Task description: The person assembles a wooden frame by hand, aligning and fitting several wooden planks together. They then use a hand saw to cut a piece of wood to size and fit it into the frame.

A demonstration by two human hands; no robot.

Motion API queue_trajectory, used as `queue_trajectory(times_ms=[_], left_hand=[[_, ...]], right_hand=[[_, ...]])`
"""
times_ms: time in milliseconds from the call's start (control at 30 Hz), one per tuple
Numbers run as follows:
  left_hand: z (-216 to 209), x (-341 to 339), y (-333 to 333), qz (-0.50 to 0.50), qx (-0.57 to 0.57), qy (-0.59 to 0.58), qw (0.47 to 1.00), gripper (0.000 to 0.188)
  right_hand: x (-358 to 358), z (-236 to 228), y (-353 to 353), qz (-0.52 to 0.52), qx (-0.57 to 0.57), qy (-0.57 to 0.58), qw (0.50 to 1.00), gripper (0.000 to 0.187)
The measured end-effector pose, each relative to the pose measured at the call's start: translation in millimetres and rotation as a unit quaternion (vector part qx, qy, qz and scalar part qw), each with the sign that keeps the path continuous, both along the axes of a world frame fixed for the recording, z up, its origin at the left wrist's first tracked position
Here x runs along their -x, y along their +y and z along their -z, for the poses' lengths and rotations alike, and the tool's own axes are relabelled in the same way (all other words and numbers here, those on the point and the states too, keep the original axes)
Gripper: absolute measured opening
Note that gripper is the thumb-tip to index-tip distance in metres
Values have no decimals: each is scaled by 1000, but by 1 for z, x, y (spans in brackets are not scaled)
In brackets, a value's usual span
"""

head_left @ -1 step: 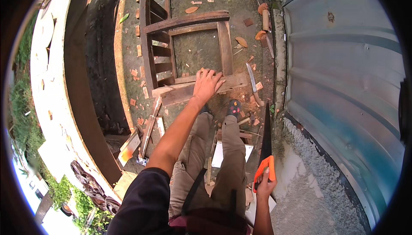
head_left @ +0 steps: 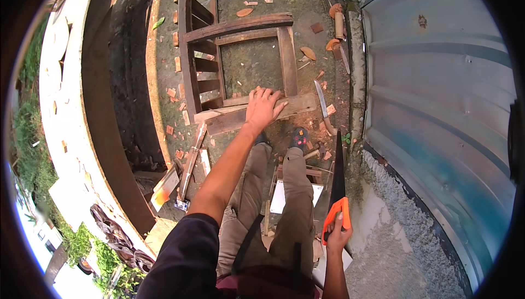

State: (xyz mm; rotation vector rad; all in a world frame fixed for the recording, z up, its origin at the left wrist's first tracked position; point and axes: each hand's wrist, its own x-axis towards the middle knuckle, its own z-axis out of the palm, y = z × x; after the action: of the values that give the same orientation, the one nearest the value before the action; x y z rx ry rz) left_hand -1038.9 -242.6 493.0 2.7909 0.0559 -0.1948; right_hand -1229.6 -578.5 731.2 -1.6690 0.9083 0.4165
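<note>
My left hand (head_left: 263,109) presses on a weathered wooden board (head_left: 228,122), its fingers curled over the far edge and the thumb spread to the right. That board lies crosswise at the near end of a dark wooden frame with slats (head_left: 239,27), which rests on the ground. Low on the right, my right hand (head_left: 339,236) is wrapped round the orange handle of a handsaw (head_left: 338,170). The saw's dark blade points away from me and is apart from the board. Beyond the board's right end lies a knife (head_left: 322,102) with a wooden handle.
Wood chips and dry leaves (head_left: 308,53) litter the mossy ground. A corrugated metal sheet (head_left: 437,80) rises along the right side. To the left runs a long raised ledge (head_left: 98,107). Between my legs sits a white sheet (head_left: 278,196) beside wooden pieces.
</note>
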Motion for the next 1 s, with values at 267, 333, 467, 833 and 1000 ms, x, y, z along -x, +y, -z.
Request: queue_trajectory(times_ms=[267, 333, 467, 833, 1000], left_hand=[[-16, -16, -2, -49, 42, 199, 978, 56], [-4, -9, -3, -57, 40, 127, 989, 58], [-9, -4, -1, -34, 55, 121, 991, 62], [-15, -1, 4, 54, 108, 93, 988, 83], [-9, 5, 2, 54, 89, 107, 989, 78]], right_hand=[[-20, 33, 0, -46, -27, -29, 998, 23], [-29, 43, 6, -39, -27, -56, 997, 22], [-71, 39, 23, -78, -23, -92, 992, 23], [-100, 110, 75, -245, 15, -225, 943, 24], [-101, 130, 81, -281, 21, -225, 933, 28]])
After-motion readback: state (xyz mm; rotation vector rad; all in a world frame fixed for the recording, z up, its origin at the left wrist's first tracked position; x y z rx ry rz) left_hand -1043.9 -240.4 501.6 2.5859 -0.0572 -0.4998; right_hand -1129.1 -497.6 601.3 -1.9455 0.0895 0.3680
